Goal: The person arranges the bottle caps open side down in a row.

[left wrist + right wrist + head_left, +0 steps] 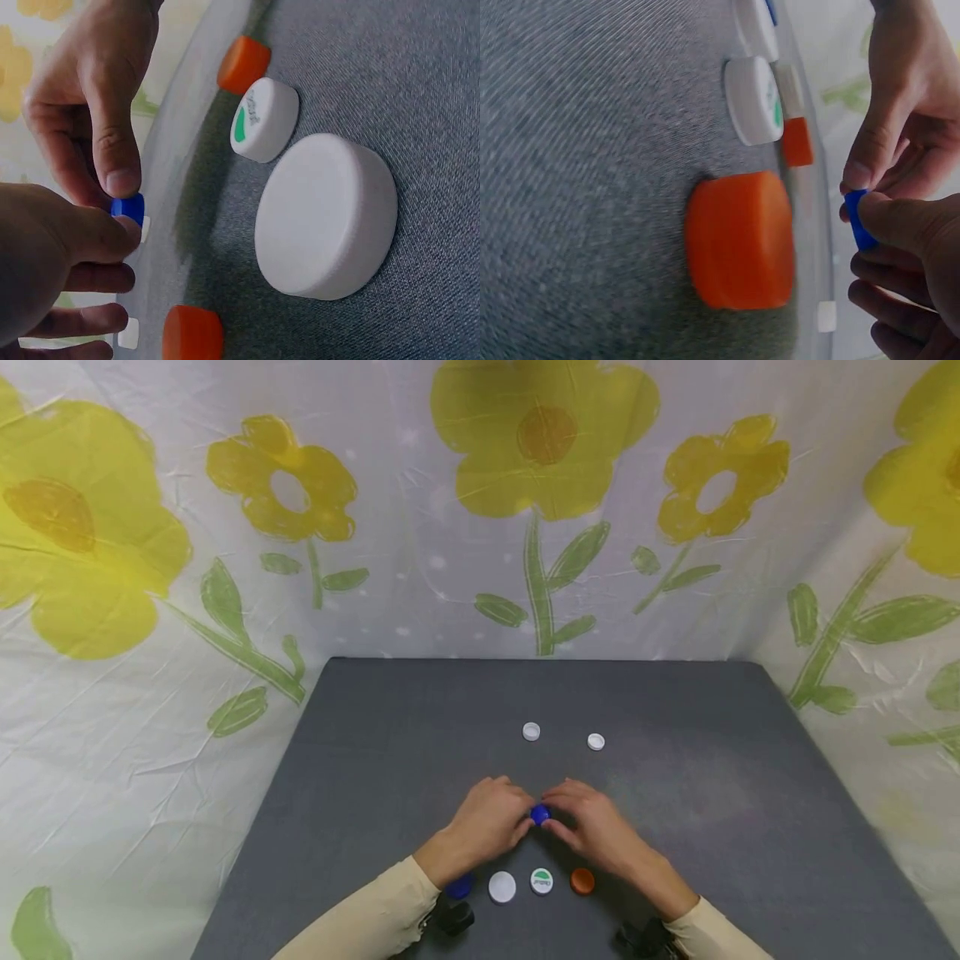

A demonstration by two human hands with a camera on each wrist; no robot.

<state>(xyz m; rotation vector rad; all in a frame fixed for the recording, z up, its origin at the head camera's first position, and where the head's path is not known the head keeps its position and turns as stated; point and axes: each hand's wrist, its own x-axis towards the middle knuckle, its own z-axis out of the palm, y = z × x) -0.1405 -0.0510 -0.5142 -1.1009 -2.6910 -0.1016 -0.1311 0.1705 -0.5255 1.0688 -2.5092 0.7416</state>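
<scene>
Both hands meet over the dark table around a small blue bottle cap. My left hand pinches one side of it between thumb and fingers. On its opposite side, the thumb and fingertips of my right hand pinch it as well. In the left wrist view the blue cap shows between the two thumbs, raised off the table. The right wrist view has the same cap edge-on; its underside is hidden by fingers.
Nearer the body lie a larger blue cap, a wide white cap, a white cap with green print and an orange cap. Another orange cap sits near the left hand. Beyond are two small white caps.
</scene>
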